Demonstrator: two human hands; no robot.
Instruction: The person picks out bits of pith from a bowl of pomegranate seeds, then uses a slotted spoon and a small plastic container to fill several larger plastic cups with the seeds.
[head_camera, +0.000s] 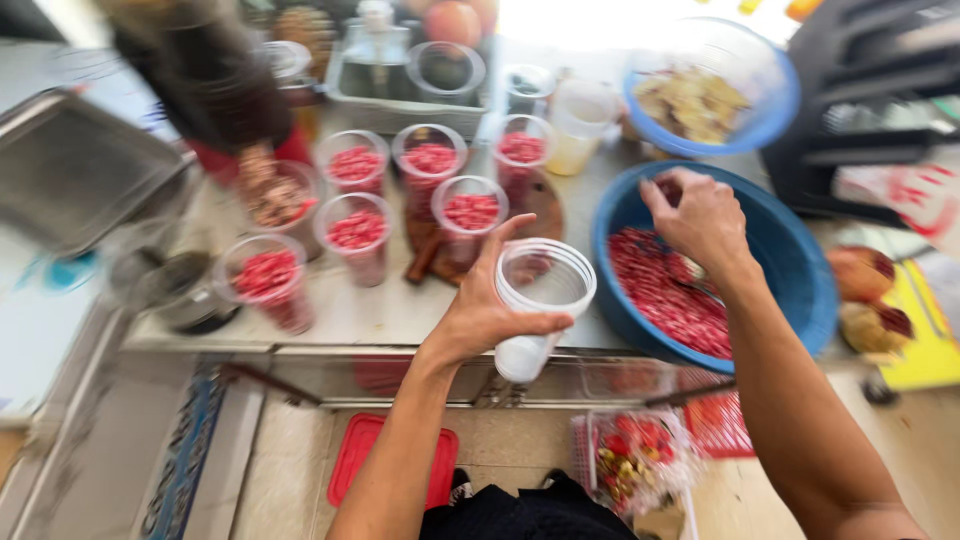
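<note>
**One empty cup held, seeds under the other hand**

One clear plastic cup sits in your left hand, held over the counter's front edge just beside the big blue bowl. Your fingers are clamped round its side wall below the rim, thumb across the front, and it tilts slightly toward the bowl. It looks empty, so judge it very light. The wall is thin and will likely buckle if you squeeze, so keep the grip low and gentle, where the taper and the base stiffen it. Wet fingers would probably make it slippery.

Your right hand is down in the blue bowl over the red seeds. Its fingers are curled together at the far side of the heap; whether they hold seeds I cannot tell, since the knuckles hide them. The seeds look small, loose and wet, so they will likely spill and crush easily.

Seven filled cups stand on the counter to the left, well apart from your hands. A smaller blue bowl of pale scraps sits just behind the big one. All of it is motion-blurred.
</note>
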